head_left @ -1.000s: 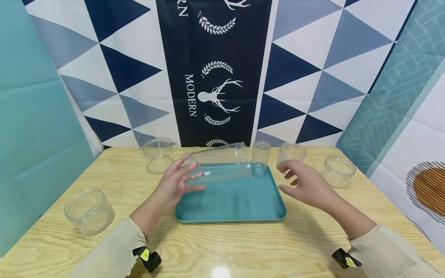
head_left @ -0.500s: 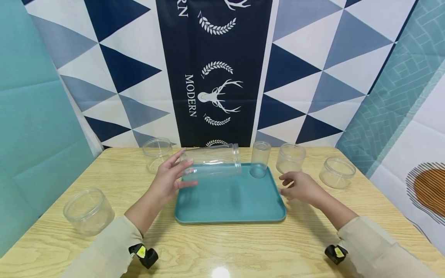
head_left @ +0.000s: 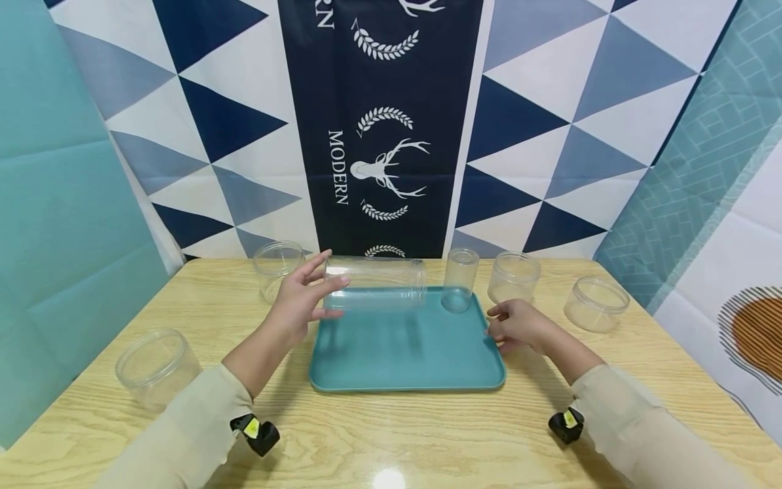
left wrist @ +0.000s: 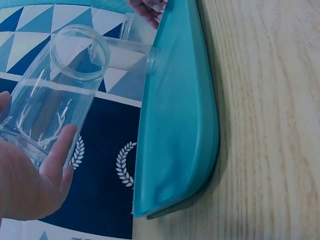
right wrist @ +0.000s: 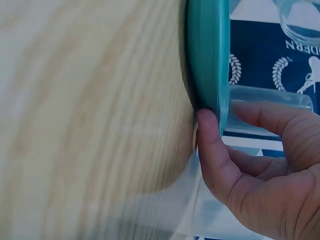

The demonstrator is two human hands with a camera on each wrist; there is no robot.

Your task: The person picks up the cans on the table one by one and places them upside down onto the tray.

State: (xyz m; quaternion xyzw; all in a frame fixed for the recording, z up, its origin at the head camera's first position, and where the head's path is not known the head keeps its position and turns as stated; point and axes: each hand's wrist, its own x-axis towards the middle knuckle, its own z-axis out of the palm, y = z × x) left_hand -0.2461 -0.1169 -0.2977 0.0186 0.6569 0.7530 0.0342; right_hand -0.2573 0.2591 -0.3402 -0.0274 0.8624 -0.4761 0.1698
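My left hand (head_left: pixel 294 299) grips the base end of a large clear plastic jar (head_left: pixel 381 275), which lies sideways above the back left of a teal tray (head_left: pixel 406 360). In the left wrist view, the mouth of the jar (left wrist: pixel 80 52) points away from the palm, and fingers spread along its wall. With thumb and forefinger, my right hand (head_left: pixel 519 324) pinches the right rim of the tray. The right wrist view shows that thumb against the outer side of the tray (right wrist: pixel 207 55). A slim clear jar (head_left: pixel 459 278) stands upright on the tray's back right corner.
Low clear round jars stand about the wooden table (head_left: pixel 391 435): one at front left (head_left: pixel 160 370), one at back left (head_left: pixel 277 272), one at back right (head_left: pixel 513 278), one farther right (head_left: pixel 595 305). A patterned cloth (head_left: pixel 379 136) hangs behind.
The large jar has shifted left overall and come closer to level in my left hand. My right hand has come down from the air beside the tray and taken hold of its right rim.
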